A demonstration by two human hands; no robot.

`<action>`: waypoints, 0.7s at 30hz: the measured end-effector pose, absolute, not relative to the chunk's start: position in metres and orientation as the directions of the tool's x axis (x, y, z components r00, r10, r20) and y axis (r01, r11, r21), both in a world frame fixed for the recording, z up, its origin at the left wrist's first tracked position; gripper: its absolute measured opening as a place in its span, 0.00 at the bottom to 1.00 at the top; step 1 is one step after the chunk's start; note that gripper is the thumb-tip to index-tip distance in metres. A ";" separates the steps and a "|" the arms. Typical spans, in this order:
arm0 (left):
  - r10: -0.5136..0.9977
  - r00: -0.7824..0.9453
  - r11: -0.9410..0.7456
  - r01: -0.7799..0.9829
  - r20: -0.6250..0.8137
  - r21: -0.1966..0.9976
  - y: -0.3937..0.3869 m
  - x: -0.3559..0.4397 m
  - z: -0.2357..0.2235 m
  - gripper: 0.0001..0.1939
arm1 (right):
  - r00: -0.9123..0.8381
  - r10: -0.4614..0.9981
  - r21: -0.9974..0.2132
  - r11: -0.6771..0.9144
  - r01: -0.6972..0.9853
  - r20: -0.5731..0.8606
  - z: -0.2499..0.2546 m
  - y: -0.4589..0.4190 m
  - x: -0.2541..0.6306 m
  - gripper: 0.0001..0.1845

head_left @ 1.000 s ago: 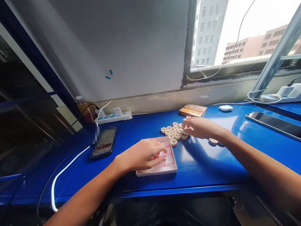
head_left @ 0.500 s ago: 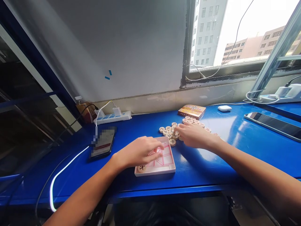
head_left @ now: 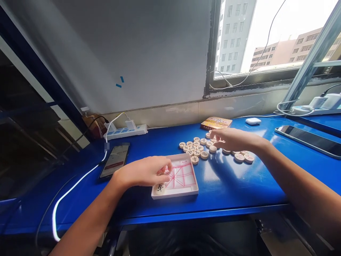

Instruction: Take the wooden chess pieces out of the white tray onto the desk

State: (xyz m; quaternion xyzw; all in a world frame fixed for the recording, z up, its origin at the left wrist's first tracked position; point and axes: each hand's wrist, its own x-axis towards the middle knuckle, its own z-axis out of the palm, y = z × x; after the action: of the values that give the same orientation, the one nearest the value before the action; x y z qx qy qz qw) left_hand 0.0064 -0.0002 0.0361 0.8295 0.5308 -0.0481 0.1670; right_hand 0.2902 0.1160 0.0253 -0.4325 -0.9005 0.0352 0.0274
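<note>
A shallow white box [head_left: 186, 192] with red lines on its floor lies on the blue table [head_left: 239, 185]. One round wooden chess piece [head_left: 160, 188] lies in its near left corner. My left hand [head_left: 145, 171] rests over the box's left side, its fingers curled and pinching another wooden piece. Beyond the box lies a cluster of several wooden chess pieces [head_left: 195, 147]. My right hand [head_left: 231, 139] hovers over the cluster's right part with its fingers bent down onto the pieces; more pieces [head_left: 243, 157] lie under its wrist.
A phone [head_left: 115, 160] on a white cable lies left of the box, with a power strip [head_left: 128, 131] at the wall. An orange box lid [head_left: 216, 123], a white earbud case [head_left: 253, 121] and a second phone [head_left: 309, 140] lie at the back right.
My left hand drew back to the box's left side, uncovering a piece in the near left corner. My right hand swept left over the cluster, then returned right and back.
</note>
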 end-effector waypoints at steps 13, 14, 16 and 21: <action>0.882 0.425 -0.391 0.901 -0.204 0.189 -0.002 0.011 0.029 0.09 | -0.710 0.700 -0.014 0.713 0.701 0.081 -0.009 0.112 0.265 0.12; 0.881 0.428 -0.395 0.899 -0.202 0.188 -0.002 0.011 0.029 0.09 | -0.697 0.711 -0.031 0.702 0.712 0.091 -0.008 0.113 0.265 0.13; 0.880 0.431 -0.397 0.898 -0.201 0.188 -0.003 0.011 0.028 0.09 | -0.675 0.729 -0.062 0.683 0.728 0.113 -0.006 0.116 0.266 0.14; 0.886 0.414 -0.379 0.906 -0.209 0.186 -0.004 0.012 0.031 0.11 | -0.677 0.725 -0.093 0.688 0.720 0.127 -0.006 0.120 0.267 0.15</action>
State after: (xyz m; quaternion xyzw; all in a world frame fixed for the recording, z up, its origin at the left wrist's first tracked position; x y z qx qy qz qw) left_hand 0.0117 -0.0042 0.0305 0.8296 0.5401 -0.0374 0.1364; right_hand 0.2675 0.1203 -0.0060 -0.3946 -0.9155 0.0176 0.0769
